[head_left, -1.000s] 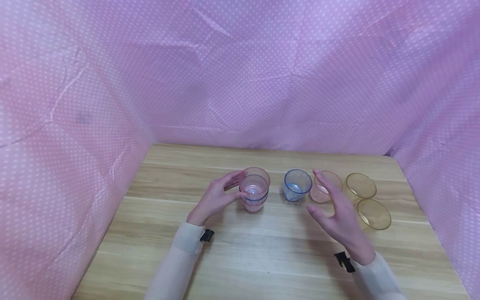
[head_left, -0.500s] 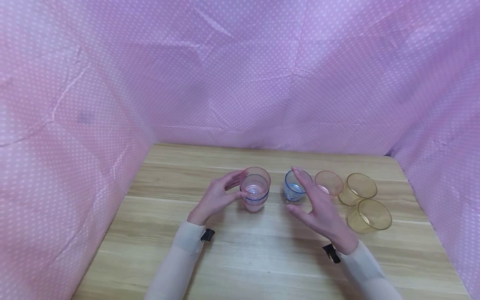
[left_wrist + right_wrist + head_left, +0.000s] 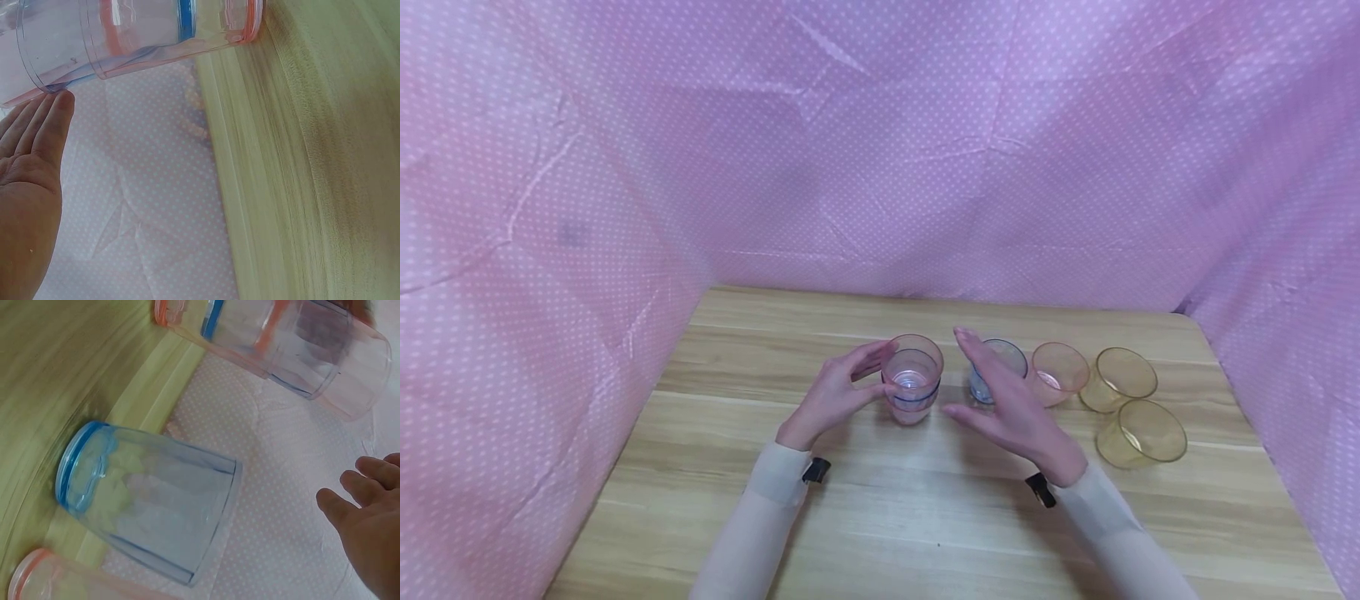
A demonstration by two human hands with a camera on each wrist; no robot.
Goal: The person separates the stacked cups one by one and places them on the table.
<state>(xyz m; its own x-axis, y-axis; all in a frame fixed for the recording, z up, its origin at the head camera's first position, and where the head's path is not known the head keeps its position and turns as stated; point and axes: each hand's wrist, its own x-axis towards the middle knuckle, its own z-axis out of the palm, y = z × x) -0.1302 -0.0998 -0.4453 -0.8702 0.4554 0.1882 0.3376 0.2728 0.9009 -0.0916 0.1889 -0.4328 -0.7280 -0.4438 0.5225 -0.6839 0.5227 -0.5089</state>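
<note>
My left hand point(image 3: 838, 392) holds a stack of clear plastic cups point(image 3: 913, 410) near its top, thumb on the near side and fingers on the far side. Pink cups and a blue-rimmed one are nested upright in the stack. In the left wrist view, fingertips point(image 3: 62, 100) meet the stack close to the upper rims. My right hand point(image 3: 1018, 412) is between the stack and a blue cup point(image 3: 981, 388), fingers extended and thumb apart, with nothing in it. It partly hides the blue cup in the head view; the right wrist view shows that blue cup point(image 3: 162, 494) standing upright.
To the right of the blue cup stands a pink cup point(image 3: 1056, 379). Two yellow cups, a rear one point(image 3: 1108, 392) and a front one point(image 3: 1123, 442), stand further right. The wooden table point(image 3: 880, 525) is bounded by pink dotted cloth point(image 3: 865, 167) behind and at both sides.
My right hand has moved left, from in front of the pink cup, past the blue cup, toward the stack. The left hand and the stack have stayed nearly still.
</note>
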